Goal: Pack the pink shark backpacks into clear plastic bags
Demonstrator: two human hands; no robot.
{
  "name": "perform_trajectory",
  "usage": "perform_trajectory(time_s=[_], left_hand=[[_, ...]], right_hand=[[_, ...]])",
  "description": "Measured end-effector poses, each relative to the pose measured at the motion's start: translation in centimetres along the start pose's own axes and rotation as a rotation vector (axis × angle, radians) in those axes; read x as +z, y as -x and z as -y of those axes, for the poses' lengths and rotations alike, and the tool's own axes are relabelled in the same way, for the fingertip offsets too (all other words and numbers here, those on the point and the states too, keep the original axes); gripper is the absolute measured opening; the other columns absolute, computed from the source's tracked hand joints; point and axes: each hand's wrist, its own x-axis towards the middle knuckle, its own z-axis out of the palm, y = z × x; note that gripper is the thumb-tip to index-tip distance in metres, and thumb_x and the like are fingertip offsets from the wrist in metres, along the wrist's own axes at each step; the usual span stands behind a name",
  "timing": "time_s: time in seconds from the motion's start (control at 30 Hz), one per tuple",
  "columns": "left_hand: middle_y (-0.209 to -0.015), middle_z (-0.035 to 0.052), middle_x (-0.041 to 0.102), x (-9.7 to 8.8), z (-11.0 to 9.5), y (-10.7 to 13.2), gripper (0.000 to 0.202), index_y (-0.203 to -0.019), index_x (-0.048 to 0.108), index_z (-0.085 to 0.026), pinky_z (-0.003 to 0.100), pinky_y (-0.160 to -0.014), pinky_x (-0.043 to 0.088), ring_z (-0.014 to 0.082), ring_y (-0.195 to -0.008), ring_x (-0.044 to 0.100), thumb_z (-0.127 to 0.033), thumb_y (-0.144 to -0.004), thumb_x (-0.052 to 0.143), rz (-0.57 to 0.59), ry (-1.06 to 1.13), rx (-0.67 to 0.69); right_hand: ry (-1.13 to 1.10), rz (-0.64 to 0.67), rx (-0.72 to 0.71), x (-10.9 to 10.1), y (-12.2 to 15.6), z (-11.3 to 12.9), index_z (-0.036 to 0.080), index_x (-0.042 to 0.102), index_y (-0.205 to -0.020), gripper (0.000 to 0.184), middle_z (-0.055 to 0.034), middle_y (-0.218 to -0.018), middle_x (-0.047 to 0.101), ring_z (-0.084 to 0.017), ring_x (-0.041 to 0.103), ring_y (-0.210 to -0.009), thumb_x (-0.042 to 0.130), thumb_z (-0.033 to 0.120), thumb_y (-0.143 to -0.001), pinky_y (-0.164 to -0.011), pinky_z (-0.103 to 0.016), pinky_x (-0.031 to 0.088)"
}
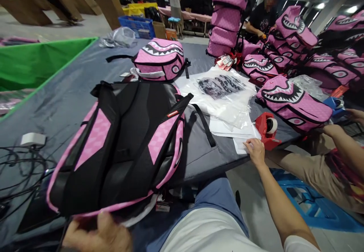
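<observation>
A pink and black backpack (125, 145) lies back-side up on the grey table (65, 100), its straps facing me. My left hand (96, 237) grips the backpack's near bottom edge, thumb on top. My right hand (255, 151) reaches out to the right and pinches a white sheet (240, 145) at the table's edge, beside a red tape dispenser (269, 130). A stack of clear printed plastic bags (222, 92) lies just behind that sheet.
Another shark-mouth backpack (160, 59) stands farther back, more (292, 102) are piled at the right. A co-worker's arm (344, 145) is at the right edge, and another person (263, 14) sits behind the piles. Cables (19, 168) lie at left, green cloth (31, 62) beyond.
</observation>
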Motion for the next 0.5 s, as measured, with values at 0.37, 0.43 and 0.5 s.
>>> perform_trajectory(time_s=[0.37,0.43,0.5], left_hand=[[-0.13,0.0128,0.064,2.9,-8.5,4.1,0.068,-0.137,0.056,-0.023,0.05,-0.112,0.042,0.0318,-0.128,0.055,-0.04,-0.076,0.081,0.542,0.122,0.564],[-0.132,0.0128,0.066,4.2,-9.9,6.1,0.073,-0.139,0.058,-0.025,0.049,-0.111,0.043,0.0331,-0.129,0.054,-0.047,-0.074,0.083,0.951,0.226,0.397],[-0.111,0.0109,0.073,5.7,-10.8,7.2,0.052,-0.115,0.073,-0.021,0.043,-0.101,0.049,0.0307,-0.113,0.062,-0.054,-0.075,0.079,1.141,0.346,0.128]], right_hand=[[-0.645,0.83,-0.224,-4.0,-0.4,17.8,0.021,0.055,-0.082,0.026,0.0057,-0.065,0.055,-0.01,0.047,-0.057,0.056,0.04,-0.1,-0.057,-0.022,0.034],[-0.772,1.022,-0.19,-3.7,-0.3,20.0,0.021,0.054,-0.08,0.027,0.0069,-0.063,0.052,-0.01,0.044,-0.057,0.06,0.041,-0.096,-0.056,-0.021,0.033],[-0.8,1.083,-0.13,-3.3,-0.7,20.6,0.021,0.056,-0.082,0.028,0.0082,-0.06,0.049,-0.009,0.041,-0.056,0.072,0.044,-0.086,-0.055,-0.021,0.031]])
